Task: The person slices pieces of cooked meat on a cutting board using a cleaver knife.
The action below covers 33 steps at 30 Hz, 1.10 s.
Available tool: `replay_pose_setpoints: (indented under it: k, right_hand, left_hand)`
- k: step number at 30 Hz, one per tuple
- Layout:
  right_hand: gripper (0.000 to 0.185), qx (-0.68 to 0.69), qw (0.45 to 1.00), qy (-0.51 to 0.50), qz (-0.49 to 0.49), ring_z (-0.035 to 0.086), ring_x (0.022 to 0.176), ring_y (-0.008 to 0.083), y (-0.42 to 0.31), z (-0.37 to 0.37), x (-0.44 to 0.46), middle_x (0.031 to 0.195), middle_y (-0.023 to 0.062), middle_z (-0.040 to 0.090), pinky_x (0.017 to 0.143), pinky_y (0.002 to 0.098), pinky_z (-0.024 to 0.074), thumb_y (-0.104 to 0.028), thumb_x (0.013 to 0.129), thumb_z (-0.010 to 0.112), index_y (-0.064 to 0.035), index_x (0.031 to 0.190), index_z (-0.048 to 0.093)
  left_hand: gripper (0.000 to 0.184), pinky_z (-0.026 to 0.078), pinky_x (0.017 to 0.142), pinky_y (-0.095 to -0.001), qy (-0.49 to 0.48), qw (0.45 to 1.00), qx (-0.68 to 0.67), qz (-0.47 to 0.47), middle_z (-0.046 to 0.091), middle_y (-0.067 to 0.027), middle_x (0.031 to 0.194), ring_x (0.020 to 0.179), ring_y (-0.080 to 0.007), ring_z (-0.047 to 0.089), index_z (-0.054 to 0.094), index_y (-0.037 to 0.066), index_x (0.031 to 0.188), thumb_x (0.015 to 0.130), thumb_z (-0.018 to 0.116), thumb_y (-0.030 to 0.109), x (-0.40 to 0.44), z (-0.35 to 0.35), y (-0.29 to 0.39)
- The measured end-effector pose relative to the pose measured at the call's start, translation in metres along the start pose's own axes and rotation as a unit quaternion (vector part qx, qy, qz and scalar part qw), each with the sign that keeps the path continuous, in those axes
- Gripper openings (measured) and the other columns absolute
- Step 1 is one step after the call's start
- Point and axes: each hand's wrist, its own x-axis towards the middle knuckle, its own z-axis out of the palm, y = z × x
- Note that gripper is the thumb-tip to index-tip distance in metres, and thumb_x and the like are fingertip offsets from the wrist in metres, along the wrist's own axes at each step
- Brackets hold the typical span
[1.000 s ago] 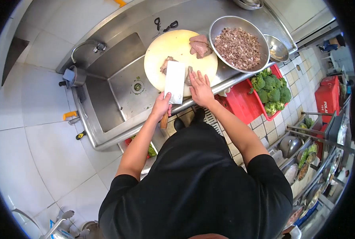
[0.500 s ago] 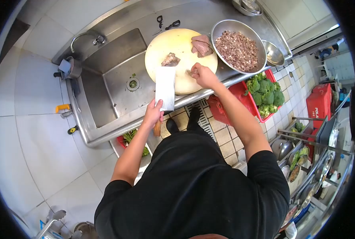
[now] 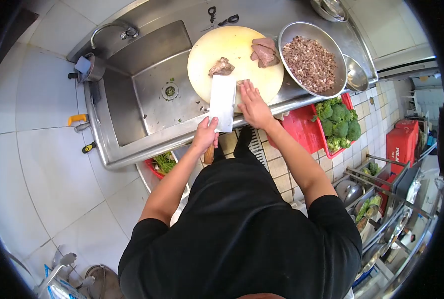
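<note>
Meat chunk (image 3: 222, 67): lies on the round chopping board (image 3: 234, 42), left of the middle, well in from the far edge. Left hand (image 3: 205, 135): reaches to the front edge of the steel counter (image 3: 262, 15), forearm slanting inward, fingers wrapped round the wooden handle (image 3: 209, 155) of a cleaver (image 3: 223, 102), thumb against the base of the blade. Points the blade away from the body, broad face up, across the board's near edge, far end just beside the chunk; cannot tell whether touching. Right hand (image 3: 254, 107): stretches palm down over the board's near right edge, grip released, fingers extended, thumb apart and toward the blade; cannot tell what lies under the fingertips. Board smooth, cream-yellow; blade pale, glossy, rectangular. Chunk ragged, greyish brown with paler patches. Near the board's right edge, overlapping meat slabs (image 3: 265, 52), flat-cut, dull pinkish brown. Beside that edge, a round steel bowl (image 3: 341, 70) of diced meat (image 3: 309, 64), small uneven bits, reddish brown and pale.
</note>
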Motion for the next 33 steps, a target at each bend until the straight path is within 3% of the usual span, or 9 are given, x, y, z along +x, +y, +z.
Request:
replay_pose_setpoints:
  k: [1,4,7,10,18,24,33]
  right_hand:
    - [0.069,0.007,1.000,-0.007,-0.006,0.025,0.154,0.0461,-0.001,0.003,-0.005,0.166,0.0298,0.024,0.124,0.0574,0.0220,-0.027,0.104,0.052,0.0075,0.158,0.025]
    - [0.070,0.017,0.999,-0.033,0.030,0.022,0.155,0.0434,0.000,0.002,-0.001,0.165,0.0288,0.025,0.126,0.0535,0.0199,-0.036,0.106,0.046,0.0078,0.157,0.027]
    - [0.072,0.004,1.000,0.002,0.002,0.022,0.156,0.0425,-0.003,-0.010,0.006,0.166,0.0283,0.025,0.127,0.0525,0.0198,-0.041,0.107,0.044,0.0069,0.158,0.027]
    - [0.076,0.008,0.999,-0.031,0.004,0.021,0.156,0.0417,0.010,-0.001,0.013,0.167,0.0278,0.024,0.127,0.0514,0.0186,-0.046,0.107,0.043,0.0060,0.159,0.026]
    - [0.080,-0.034,0.998,-0.053,-0.008,0.021,0.156,0.0407,0.006,-0.003,0.011,0.167,0.0272,0.023,0.128,0.0514,0.0174,-0.053,0.106,0.042,0.0064,0.158,0.027]
    - [0.081,-0.036,0.998,-0.058,0.001,0.021,0.156,0.0401,0.004,-0.006,0.011,0.167,0.0266,0.024,0.128,0.0528,0.0165,-0.054,0.105,0.041,0.0059,0.158,0.028]
    - [0.081,-0.037,0.996,-0.084,0.019,0.018,0.158,0.0386,0.005,-0.007,0.011,0.169,0.0247,0.020,0.128,0.0539,0.0127,-0.053,0.106,0.039,0.0039,0.161,0.022]
  left_hand:
    - [0.032,0.043,0.036,-0.0310,0.009,1.000,-0.005,0.005,0.050,-0.0027,0.062,0.039,-0.0127,0.044,0.054,0.008,0.124,0.111,0.050,0.037,0.002,0.007,0.001]
    - [0.033,0.044,0.036,-0.0320,0.038,0.999,-0.031,-0.003,0.051,-0.0034,0.063,0.040,-0.0139,0.045,0.053,0.008,0.126,0.111,0.049,0.037,0.004,0.022,0.004]
    - [0.033,0.044,0.036,-0.0328,0.050,0.998,-0.042,-0.018,0.050,-0.0037,0.062,0.040,-0.0150,0.045,0.053,0.008,0.125,0.111,0.048,0.037,0.002,0.028,0.011]
    - [0.031,0.044,0.036,-0.0336,0.040,0.998,-0.038,-0.039,0.050,-0.0040,0.061,0.039,-0.0157,0.045,0.052,0.009,0.124,0.111,0.048,0.037,0.002,0.030,0.019]
    - [0.028,0.043,0.037,-0.0336,0.058,0.994,-0.032,-0.086,0.049,-0.0035,0.060,0.038,-0.0158,0.044,0.052,0.012,0.122,0.111,0.049,0.037,-0.004,0.035,0.033]
    - [0.030,0.043,0.035,-0.0346,0.030,0.997,-0.013,-0.076,0.048,-0.0042,0.063,0.039,-0.0153,0.044,0.052,0.009,0.127,0.111,0.048,0.033,-0.005,0.024,0.033]
    - [0.028,0.042,0.037,-0.0332,0.033,0.997,-0.007,-0.064,0.047,-0.0025,0.061,0.039,-0.0136,0.043,0.052,0.011,0.125,0.111,0.049,0.036,0.000,0.023,0.026]
